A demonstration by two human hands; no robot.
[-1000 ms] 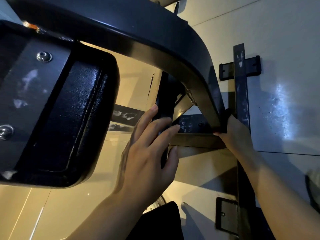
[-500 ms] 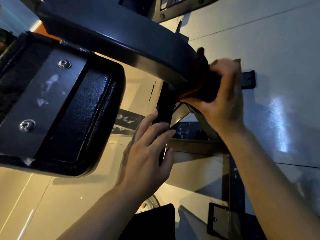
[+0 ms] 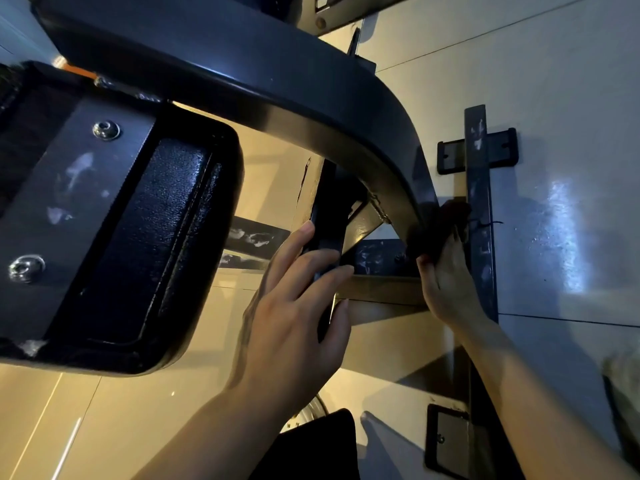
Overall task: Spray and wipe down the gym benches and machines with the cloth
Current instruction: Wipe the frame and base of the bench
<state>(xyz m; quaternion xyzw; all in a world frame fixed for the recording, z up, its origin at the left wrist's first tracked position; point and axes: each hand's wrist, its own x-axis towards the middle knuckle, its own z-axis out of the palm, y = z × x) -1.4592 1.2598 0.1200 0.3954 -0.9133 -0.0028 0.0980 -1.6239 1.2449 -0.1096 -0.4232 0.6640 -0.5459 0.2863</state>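
A black curved metal frame of a gym machine arcs from the upper left down to the centre right. My right hand presses a dark cloth against the lower end of that curve. My left hand grips a narrow black upright bar below the curve, fingers wrapped around it. A black padded cushion on a steel plate with bolts fills the left side, seen from underneath.
A dark floor bar with bracket feet lies on the pale tiled floor at right. A horizontal frame member runs between my hands. A second bracket foot sits low right, and a dark object is at the bottom centre.
My right hand has slid the cloth down the curved frame, from its upper bend half a second ago to its lower end now. My left hand has stayed on the upright bar.
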